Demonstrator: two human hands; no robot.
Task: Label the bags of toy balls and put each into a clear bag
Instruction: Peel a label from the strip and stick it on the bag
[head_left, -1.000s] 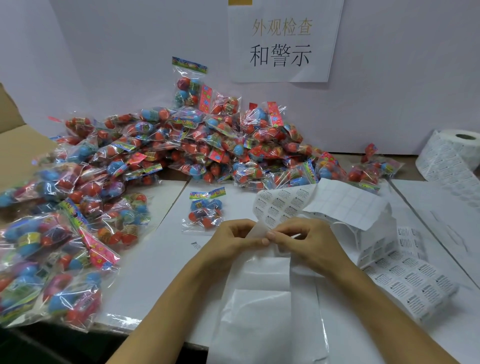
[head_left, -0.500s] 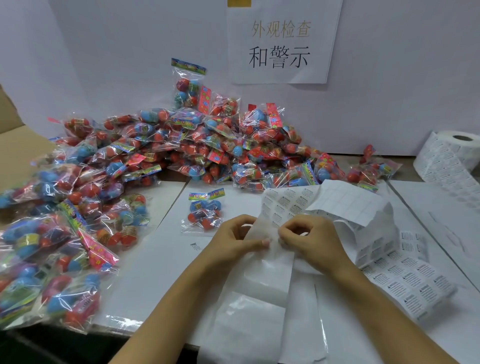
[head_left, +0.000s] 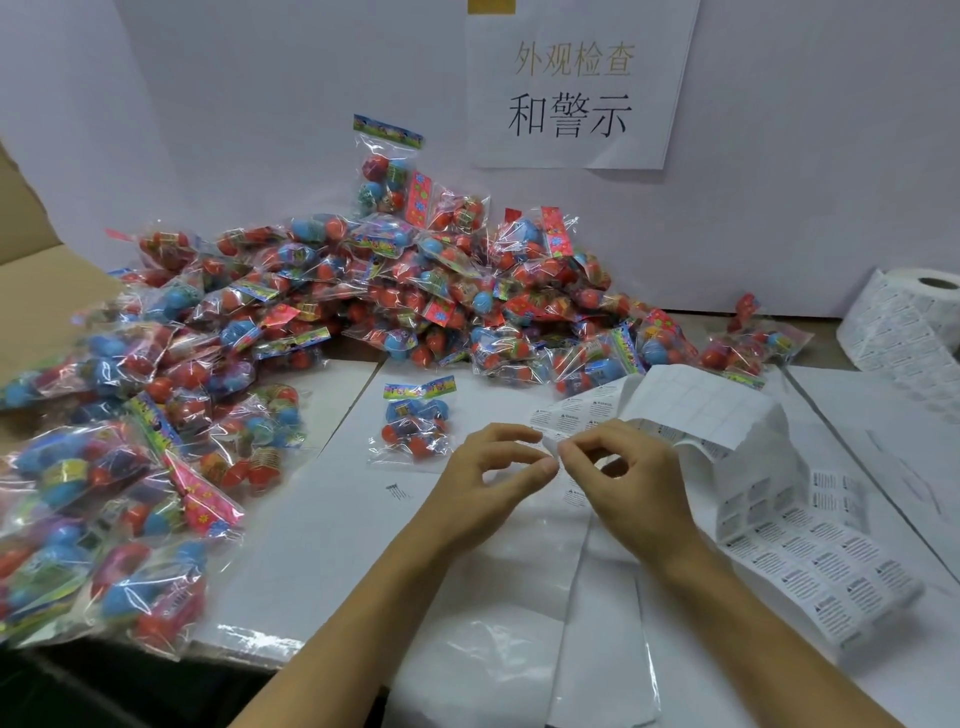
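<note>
Both hands meet over the label strip (head_left: 582, 415): the left hand (head_left: 498, 467) and the right hand (head_left: 618, 473) pinch its edge, seemingly to peel one off. One ball bag (head_left: 415, 421) lies just beyond, near the left hand, ready for labelling; the clear bags (head_left: 519, 623) lie under the wrists.

My toy-ball bags (head_left: 332, 317) show red and blue balls under flowered header cards; my label sheet (head_left: 810, 566) is white with black print.

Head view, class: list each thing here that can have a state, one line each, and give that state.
Left hand: fingers curled, pinching at the label sheet's edge.
Right hand: pinching the same edge.
Label sheet: unrolled, folded over itself.
Label roll: partly unwound.
Single ball bag: lying flat, sealed, apart from the heap.
Clear bags: flat, empty.
</note>
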